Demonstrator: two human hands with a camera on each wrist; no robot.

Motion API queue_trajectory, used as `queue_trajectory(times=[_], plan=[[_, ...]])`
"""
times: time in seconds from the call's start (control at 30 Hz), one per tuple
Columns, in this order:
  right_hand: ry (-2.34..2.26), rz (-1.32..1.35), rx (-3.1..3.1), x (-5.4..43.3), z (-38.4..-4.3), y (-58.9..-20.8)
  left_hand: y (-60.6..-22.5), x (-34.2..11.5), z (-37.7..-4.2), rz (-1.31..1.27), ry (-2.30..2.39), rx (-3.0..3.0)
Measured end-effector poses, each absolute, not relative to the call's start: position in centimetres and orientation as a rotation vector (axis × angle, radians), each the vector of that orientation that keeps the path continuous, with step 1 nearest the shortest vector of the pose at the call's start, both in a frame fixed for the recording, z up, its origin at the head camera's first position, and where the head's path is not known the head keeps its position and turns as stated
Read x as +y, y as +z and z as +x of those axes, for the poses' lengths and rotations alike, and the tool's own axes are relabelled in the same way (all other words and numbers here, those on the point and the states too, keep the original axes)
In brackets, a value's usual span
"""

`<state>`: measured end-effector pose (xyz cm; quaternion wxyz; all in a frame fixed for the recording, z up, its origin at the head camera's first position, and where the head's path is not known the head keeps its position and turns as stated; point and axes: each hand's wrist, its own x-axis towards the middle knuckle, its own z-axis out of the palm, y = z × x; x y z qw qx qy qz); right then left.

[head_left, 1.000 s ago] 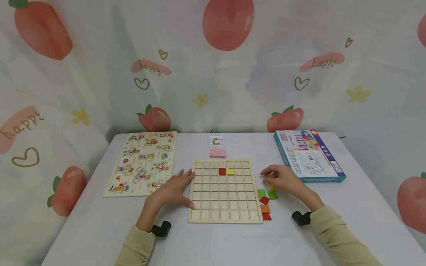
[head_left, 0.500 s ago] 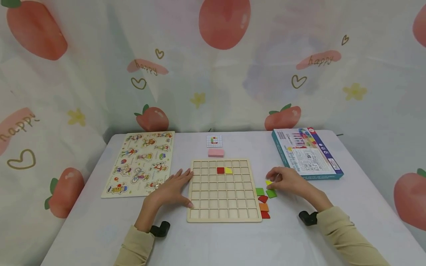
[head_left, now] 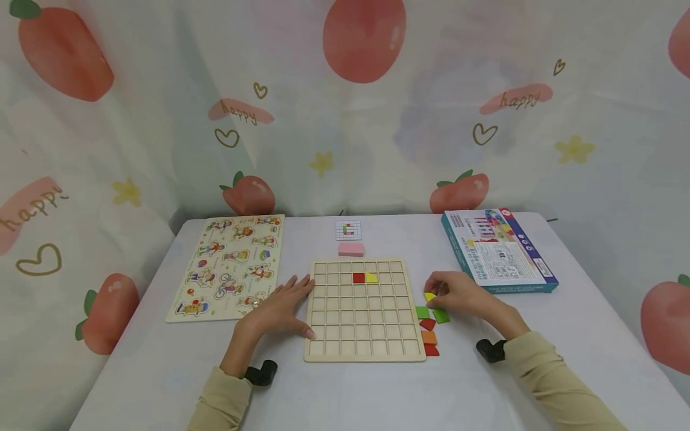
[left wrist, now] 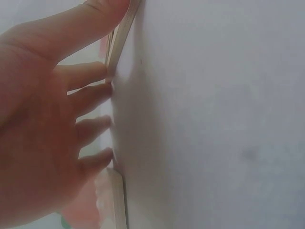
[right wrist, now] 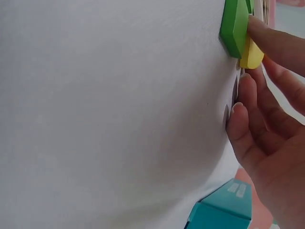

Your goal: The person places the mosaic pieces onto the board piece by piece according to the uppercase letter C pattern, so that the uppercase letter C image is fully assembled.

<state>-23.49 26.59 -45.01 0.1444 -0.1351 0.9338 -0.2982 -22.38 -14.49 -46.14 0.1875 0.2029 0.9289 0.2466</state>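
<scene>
My left hand (head_left: pixel 277 308) lies with fingers spread along the left edge of the wooden grid board (head_left: pixel 363 361), its thumb over the lower left rim. In the left wrist view its straight fingers (left wrist: pixel 90 129) reach toward the tabletop. Right of the board, my right hand (head_left: pixel 460 294) pinches a yellow tile (right wrist: pixel 253 55) between thumb and index finger, partly hidden by the fingers. A green tile (right wrist: pixel 233 28) lies right against it, near the thumb. In the board's second row sit a red tile (head_left: pixel 359 278) and a yellow tile (head_left: pixel 372 278), side by side.
Along the board's right edge lie another green tile (head_left: pixel 423 312), red pieces (head_left: pixel 428 324) and an orange tile (head_left: pixel 429 338). Behind the board are a pink block (head_left: pixel 351 249) and a pattern card (head_left: pixel 348 230). A picture puzzle (head_left: pixel 229 269) lies left, a box (head_left: pixel 501 251) right.
My right hand has come down to the loose tiles and closed its thumb and index finger on the yellow tile, shifting it slightly left. The left hand stays at the board's edge.
</scene>
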Motion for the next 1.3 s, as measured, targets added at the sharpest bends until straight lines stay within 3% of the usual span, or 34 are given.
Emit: queue_trajectory(times=[1.3], plan=[[-1.106, -0.611, 2.68, 18.0, -27.2, -44.4, -46.4, -14.6, -22.5, 0.559, 0.691, 2.624]])
